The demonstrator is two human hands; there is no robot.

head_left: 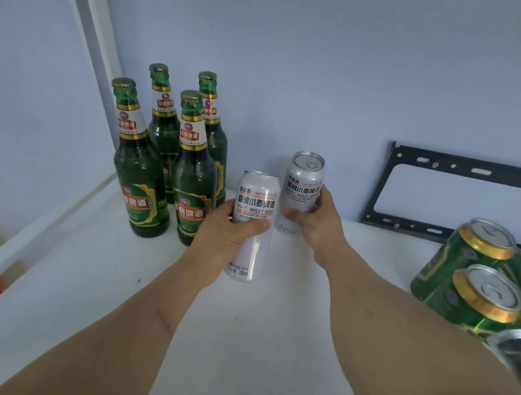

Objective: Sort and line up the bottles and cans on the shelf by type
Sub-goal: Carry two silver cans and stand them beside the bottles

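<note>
Near the shelf's back edge, beside four green glass bottles (168, 160), both hands closed round tall white aluminium cans, left (221, 242) on one (252, 227), right (317, 223) on another (302, 190), seemingly light, smooth, dentable, best gripped mid-body.

Both silver cans read "SHENGFEITE" and "CRAFT WHEAT BEER" under large Chinese characters – the nearer can (255, 210) also shows "500ml" near its base, the farther can (302, 187) partly covered – while the green bottles (145, 191) carry red Chinese-lettered labels
</note>
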